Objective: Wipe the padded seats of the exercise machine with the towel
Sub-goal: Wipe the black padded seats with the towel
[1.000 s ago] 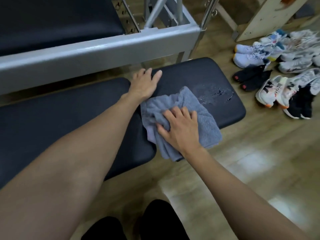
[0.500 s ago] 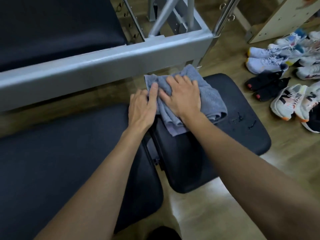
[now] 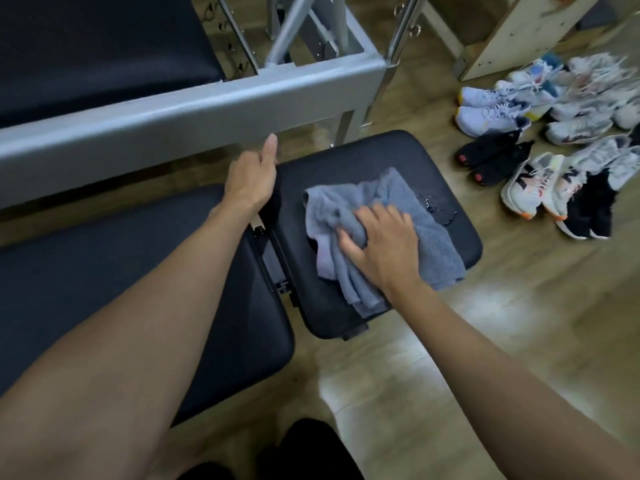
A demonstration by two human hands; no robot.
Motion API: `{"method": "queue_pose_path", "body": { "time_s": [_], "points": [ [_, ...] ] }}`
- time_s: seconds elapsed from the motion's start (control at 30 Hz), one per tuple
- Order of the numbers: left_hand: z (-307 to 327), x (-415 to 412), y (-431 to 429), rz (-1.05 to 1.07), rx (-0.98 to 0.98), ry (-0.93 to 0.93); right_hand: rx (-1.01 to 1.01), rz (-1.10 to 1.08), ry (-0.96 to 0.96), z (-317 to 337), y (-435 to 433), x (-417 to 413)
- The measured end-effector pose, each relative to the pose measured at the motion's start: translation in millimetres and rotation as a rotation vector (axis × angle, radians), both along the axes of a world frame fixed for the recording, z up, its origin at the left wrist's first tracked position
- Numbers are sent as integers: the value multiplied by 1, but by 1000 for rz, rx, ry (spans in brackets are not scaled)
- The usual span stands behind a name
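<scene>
The towel (image 3: 349,206), a grey-blue cloth, lay crumpled on the short seat pad (image 3: 363,154), the black cushion at the right end of the exercise machine, covering the pad's middle and reaching its near right edge. The right hand (image 3: 384,249) sat on top of the towel, palm down, with the fingers (image 3: 391,216) bent and their tips sunk into the fabric. The thumb (image 3: 346,242) pressed into a bunched fold on the left side, so the cloth was gathered and gripped rather than held flat. A few water droplets (image 3: 437,208) stood on the bare pad surface just beside the towel's far right edge. The left hand (image 3: 251,180) rested against the inner edge of the short seat pad, at the gap separating it from the long seat pad (image 3: 104,271). One digit was extended toward the grey frame rail (image 3: 173,112). The remaining fingers dropped out of sight past the pad edge, so whether they were curled round it could not be told. Both forearms were extended over the long seat pad. Several pairs of shoes (image 3: 491,117) lay on the wooden floor (image 3: 519,323), well apart from the short seat pad on its right.
</scene>
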State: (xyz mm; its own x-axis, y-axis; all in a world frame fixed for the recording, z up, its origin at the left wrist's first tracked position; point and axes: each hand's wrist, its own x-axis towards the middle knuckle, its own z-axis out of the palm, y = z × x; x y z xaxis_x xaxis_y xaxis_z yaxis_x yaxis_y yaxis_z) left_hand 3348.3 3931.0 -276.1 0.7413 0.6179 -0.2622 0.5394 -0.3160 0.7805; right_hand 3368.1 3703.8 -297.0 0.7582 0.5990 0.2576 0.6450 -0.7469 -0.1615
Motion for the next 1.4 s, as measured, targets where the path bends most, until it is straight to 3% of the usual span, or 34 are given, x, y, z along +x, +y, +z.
{"method": "queue_pose_path", "body": {
  "time_s": [0.13, 0.23, 0.4, 0.7, 0.93, 1.17, 1.4],
  "points": [
    [14, 20, -15, -148, 84, 32, 6, -20, 53, 0, -59, -30],
    [5, 36, -27, -85, 22, -27, 0, -13, 42, -4, -62, -27],
    [-6, 43, -23, 9, -38, -64, 6, -62, -11, -2, -3, 24],
    [-16, 46, -20, -29, 75, -62, -20, -34, -55, -7, 113, 138],
    [-9, 38, -20, 1, -35, -69, 59, -51, 2, 0, 14, 86],
    [-1, 36, -32, 3, -15, -56, 76, -133, 10, -2, -105, 26],
    [-20, 44, -42, 65, 156, -105, 14, -129, -48, -5, -55, 74]
  ]
}}
